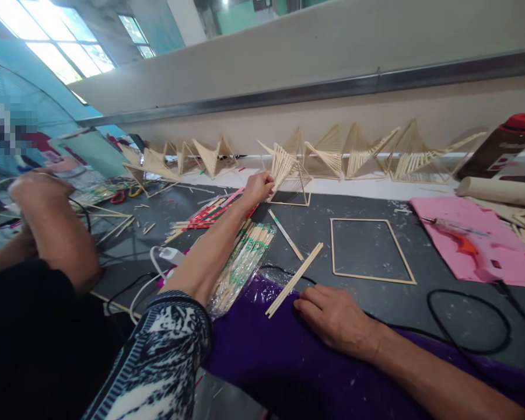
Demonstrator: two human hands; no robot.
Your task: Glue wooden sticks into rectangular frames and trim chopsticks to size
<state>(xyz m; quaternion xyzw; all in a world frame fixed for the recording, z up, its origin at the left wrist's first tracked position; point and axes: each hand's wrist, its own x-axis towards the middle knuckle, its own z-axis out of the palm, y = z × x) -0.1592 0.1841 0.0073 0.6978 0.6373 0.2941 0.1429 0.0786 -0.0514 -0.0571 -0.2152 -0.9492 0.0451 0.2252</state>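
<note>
Fingers (268,183) of our L hand (256,189) were drawn together in a pinch, seemingly on the lower L edge of a stick model (284,163), prob. to spare its thin slats. That model stood toward the back of the dark bench (363,201), betw. other stick models (326,156). Our R hand (328,318) lay palm down on purple cloth (245,350), fingers loosely bent, prob. for support while the L reached; its underside was hidden, so we couldn't tell if it held anything. Two loose sticks (294,281) lay just beside its fingertips, likely for quick access. Beyond, a four-sided stick frame (332,246) lay flat, maybe so its corners sat level. The glue gun (485,256) rested on a pink sheet (437,213), presumably to save the bench from drips. Plastic-wrapped sticks (249,251) lay beside our L forearm (219,239), approx. within reach of both hands.
</note>
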